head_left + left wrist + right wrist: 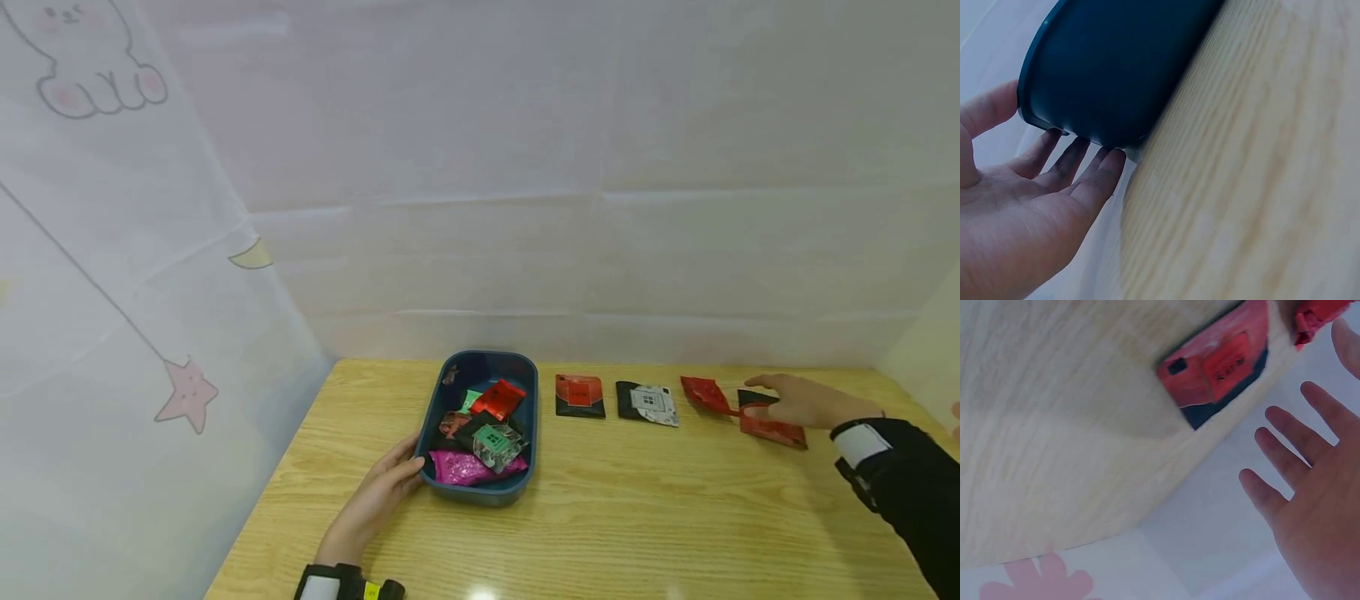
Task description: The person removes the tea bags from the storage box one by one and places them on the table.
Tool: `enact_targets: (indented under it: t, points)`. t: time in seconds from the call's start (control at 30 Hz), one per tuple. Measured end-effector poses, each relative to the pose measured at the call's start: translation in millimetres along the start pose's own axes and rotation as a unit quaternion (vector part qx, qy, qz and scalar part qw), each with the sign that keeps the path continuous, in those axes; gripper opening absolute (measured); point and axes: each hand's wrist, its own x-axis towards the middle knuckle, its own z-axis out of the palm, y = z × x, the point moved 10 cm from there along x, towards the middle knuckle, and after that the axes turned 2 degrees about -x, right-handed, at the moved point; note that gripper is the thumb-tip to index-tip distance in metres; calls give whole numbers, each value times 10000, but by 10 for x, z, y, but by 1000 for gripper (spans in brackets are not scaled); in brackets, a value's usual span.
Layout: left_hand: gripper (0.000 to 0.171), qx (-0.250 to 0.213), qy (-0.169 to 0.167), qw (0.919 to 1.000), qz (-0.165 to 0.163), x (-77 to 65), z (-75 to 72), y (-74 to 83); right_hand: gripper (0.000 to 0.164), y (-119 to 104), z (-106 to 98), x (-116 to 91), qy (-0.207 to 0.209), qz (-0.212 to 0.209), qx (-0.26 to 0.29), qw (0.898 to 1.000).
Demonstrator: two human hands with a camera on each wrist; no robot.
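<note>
My left hand holds the near left corner of a dark blue plastic box, thumb at the rim and fingertips against the outer wall. In the left wrist view the fingers touch the box wall. Inside lie several small packets, among them a pink packet, a black packet with a green label and a red packet. At the right, my right hand hovers over a red and black packet, fingers spread and holding nothing. Beside it is a crinkled red packet.
Right of the box, a red packet with a black edge and a black and white packet lie in a row on the wooden table. A white sheet hangs behind the table's far edge.
</note>
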Motion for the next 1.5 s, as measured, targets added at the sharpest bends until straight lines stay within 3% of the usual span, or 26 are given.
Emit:
enact_targets:
  t: [0.23,0.43,0.63,0.83,0.97,1.17,1.33,1.5]
  points:
    - [67,93,-68,9999,38,9,3,5,71,-543,-216,57,156,-248,-356,9989]
    - [66,33,34,10000,-39,5,-14,9,78,-1306,-295,228,-15,-628,14,9980]
    - [66,47,-5,9999,-110,20,-3,2,80,-2074,-256,417,-407,-972,-38,9944]
    - [69,46,-50,10000,-56,47,-8,-21,78,-2717,-174,606,-565,-1289,-44,9900]
    - [68,61,-113,9999,11,65,-6,-32,76,-3079,-94,700,-556,-1408,-338,9879]
    - [66,20,-80,10000,22,86,-2,-36,72,-3600,135,776,-579,-1673,-609,9823]
    - [66,-6,-17,10000,-26,95,-4,-46,75,-3880,350,809,-599,-1693,-1016,9785]
    - [66,20,-16,10000,2,105,6,-43,81,-4008,544,826,-709,-1494,-1450,9755]
